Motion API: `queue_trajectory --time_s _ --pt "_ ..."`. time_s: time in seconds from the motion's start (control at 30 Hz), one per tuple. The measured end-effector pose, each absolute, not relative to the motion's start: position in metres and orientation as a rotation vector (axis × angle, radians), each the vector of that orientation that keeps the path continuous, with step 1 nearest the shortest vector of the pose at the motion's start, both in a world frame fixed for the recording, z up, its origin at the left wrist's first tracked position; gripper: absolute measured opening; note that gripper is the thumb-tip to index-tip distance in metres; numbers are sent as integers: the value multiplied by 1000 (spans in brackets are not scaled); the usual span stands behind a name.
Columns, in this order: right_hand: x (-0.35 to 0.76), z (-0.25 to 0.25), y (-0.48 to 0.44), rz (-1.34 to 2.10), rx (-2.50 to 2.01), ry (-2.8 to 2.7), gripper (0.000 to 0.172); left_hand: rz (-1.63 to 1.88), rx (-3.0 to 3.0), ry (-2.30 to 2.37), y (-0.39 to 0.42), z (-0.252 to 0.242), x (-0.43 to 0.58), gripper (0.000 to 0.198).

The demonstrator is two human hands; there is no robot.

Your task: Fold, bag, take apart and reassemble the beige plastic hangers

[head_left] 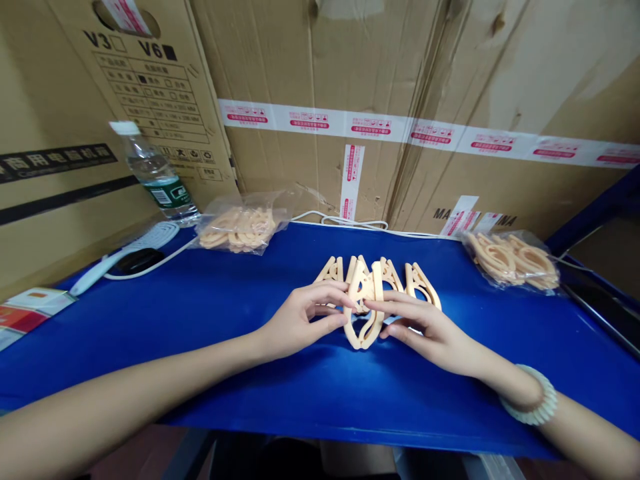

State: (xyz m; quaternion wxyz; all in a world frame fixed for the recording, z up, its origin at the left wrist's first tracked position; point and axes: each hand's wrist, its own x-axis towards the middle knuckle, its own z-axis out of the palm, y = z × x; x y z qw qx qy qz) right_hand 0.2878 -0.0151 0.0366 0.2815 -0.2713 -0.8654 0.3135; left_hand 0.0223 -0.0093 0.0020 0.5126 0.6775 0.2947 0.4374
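Note:
Several peach plastic folding hangers [380,280] lie bunched side by side on the blue table [200,333]. My left hand [300,320] and my right hand [425,330] both pinch the nearest stacked hanger piece [364,313] from either side, fingers curled round it. A pale bead bracelet [537,397] circles my right wrist.
Two clear bags of the same hangers lie at the back, one to the left [243,228] and one to the right [513,260]. A water bottle [155,175], a white corded device [125,252] and cardboard boxes [400,100] line the rear. Printed cards [30,310] sit at far left.

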Motion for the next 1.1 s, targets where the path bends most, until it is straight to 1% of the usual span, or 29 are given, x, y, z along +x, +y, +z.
queue_trajectory --time_s 0.1,0.33,0.53,0.73,0.97,1.03,1.1 --pt "290 37 -15 842 -722 -2335 37 976 1617 673 -9 0 21 22" --pt "297 33 -13 930 -824 -2273 39 982 1543 663 -4 -1 21 21" --pt "292 37 -14 1045 -757 -2230 33 992 1600 659 -4 -1 22 20" --pt "292 41 -14 1118 -730 -2256 31 960 1684 619 -7 -1 21 21" --pt "300 46 -10 1159 -908 -2226 39 903 1750 551 -10 4 19 29" --pt "308 52 -5 1168 -992 -2154 41 911 1774 561 -12 6 17 29" --pt "322 60 2 1107 -1105 -2068 43 930 1776 571 -13 8 16 27"
